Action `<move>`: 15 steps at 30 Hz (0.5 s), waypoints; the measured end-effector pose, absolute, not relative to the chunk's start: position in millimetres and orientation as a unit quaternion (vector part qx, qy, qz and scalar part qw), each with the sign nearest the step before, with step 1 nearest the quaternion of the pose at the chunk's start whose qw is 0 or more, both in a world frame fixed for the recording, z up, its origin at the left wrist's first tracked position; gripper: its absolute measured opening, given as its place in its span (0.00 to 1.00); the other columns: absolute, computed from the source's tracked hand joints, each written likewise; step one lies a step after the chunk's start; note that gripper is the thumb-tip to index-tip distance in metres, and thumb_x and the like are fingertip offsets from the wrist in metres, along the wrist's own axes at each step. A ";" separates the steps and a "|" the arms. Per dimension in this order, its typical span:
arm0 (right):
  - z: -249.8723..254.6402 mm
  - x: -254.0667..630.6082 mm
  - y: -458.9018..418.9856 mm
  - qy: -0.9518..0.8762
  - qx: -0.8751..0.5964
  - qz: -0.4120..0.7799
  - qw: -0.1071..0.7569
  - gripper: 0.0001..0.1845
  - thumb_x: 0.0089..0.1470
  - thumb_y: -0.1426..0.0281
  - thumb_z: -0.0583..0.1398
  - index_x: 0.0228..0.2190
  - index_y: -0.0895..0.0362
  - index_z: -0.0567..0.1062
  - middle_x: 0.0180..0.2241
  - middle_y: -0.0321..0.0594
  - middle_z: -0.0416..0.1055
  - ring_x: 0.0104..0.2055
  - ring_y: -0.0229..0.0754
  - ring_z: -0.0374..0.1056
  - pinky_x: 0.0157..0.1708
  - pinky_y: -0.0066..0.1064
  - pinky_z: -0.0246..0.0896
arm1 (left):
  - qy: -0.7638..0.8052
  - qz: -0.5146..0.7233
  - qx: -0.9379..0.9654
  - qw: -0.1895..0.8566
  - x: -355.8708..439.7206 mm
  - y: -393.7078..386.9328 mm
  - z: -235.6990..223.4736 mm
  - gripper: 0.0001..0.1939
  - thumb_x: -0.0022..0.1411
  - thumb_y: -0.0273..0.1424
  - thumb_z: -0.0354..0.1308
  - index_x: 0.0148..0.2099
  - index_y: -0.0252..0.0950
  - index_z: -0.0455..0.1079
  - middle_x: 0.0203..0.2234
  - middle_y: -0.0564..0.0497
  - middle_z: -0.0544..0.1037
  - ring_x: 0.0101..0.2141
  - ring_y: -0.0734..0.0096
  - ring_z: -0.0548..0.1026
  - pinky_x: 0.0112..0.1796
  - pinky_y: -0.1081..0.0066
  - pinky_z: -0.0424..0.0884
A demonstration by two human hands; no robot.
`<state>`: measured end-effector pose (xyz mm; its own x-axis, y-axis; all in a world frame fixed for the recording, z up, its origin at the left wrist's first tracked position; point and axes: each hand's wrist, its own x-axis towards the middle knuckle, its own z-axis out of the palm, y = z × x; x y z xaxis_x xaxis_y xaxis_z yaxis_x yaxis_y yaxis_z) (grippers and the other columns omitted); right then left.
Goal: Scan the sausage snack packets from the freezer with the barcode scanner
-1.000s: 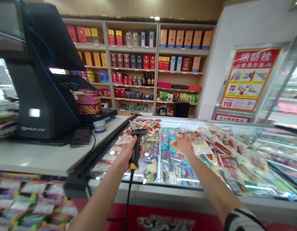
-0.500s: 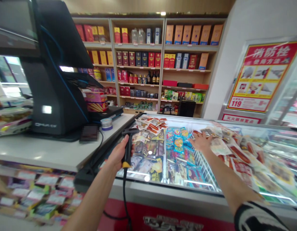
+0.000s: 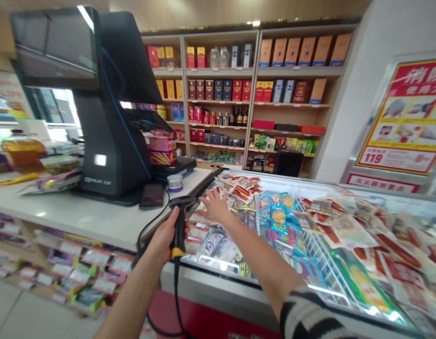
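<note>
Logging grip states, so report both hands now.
Left hand: closed around the black scanner.
Right hand: open, fingers spread, holding nothing visible.

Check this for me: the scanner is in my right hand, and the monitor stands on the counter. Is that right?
No, the head view shows the scanner in your left hand; the monitor does stand on the counter.

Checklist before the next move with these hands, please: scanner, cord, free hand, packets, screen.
1. Black scanner gripped in left hand: ok.
2. Cord free of snags throughout: cannot tell, it runs out of view.
3. Right hand holding nothing: ok, fingers spread.
4. Right hand touching a packet below: cannot tell.
5. Sausage packets at the right neatly stacked: not ok, strewn and overlapping.
6. Screen readable: not ok, dark with reflections.
</note>
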<state>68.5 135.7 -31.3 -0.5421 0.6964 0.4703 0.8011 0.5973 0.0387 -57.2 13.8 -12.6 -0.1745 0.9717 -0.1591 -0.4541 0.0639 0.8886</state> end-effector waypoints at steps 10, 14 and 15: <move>-35.1 88.8 196.0 -0.843 -0.531 0.001 0.086 0.30 0.44 0.46 0.45 0.46 0.44 0.62 0.56 0.33 0.47 0.54 0.56 0.43 0.45 0.60 0.38 | 0.477 0.575 0.309 0.589 -45.3 21.5 -14.6 0.20 0.47 0.46 0.52 0.27 0.31 0.65 0.10 0.55 0.66 0.12 0.79 0.64 0.14 0.79 0.61; -39.7 128.3 181.9 -0.826 -0.553 -0.006 0.105 0.29 0.44 0.47 0.45 0.44 0.47 0.66 0.56 0.34 0.48 0.53 0.54 0.48 0.45 0.53 0.45 | 0.462 0.590 0.308 0.586 -32.9 25.3 -12.5 0.17 0.49 0.42 0.52 0.30 0.32 0.65 0.13 0.54 0.68 0.14 0.79 0.66 0.15 0.79 0.62; -40.6 138.9 175.9 -0.823 -0.556 -0.012 0.112 0.29 0.44 0.47 0.45 0.43 0.47 0.66 0.55 0.35 0.49 0.53 0.53 0.48 0.45 0.51 0.46 | 0.459 0.590 0.310 0.588 -28.6 25.3 -11.9 0.17 0.49 0.42 0.52 0.31 0.32 0.65 0.13 0.54 0.68 0.14 0.79 0.66 0.15 0.79 0.62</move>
